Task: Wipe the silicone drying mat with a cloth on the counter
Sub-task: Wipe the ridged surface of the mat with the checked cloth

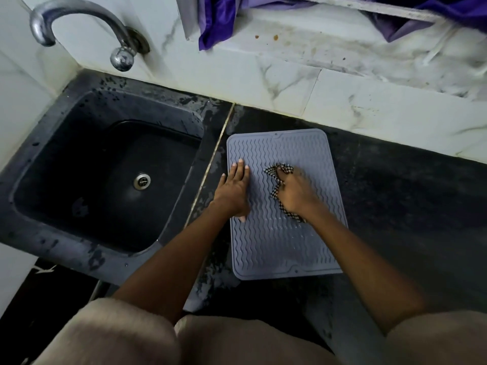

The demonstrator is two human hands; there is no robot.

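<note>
Far left: chrome tap [79,27] over a dark sink [87,164], wet blotches on its rim. Brass seam strip, then black counter [408,196]. Grey silicone drying mat [282,246] lies flat on the counter just right of the seam. Left hand [233,192] flat on the mat's left edge, fingers straight, pressing. Right hand [295,192] mid-mat, fingers clenched round a bunched checked cloth [276,177]. Bare counter right of the mat. Purple fabric [218,19] on the ledge behind.
</note>
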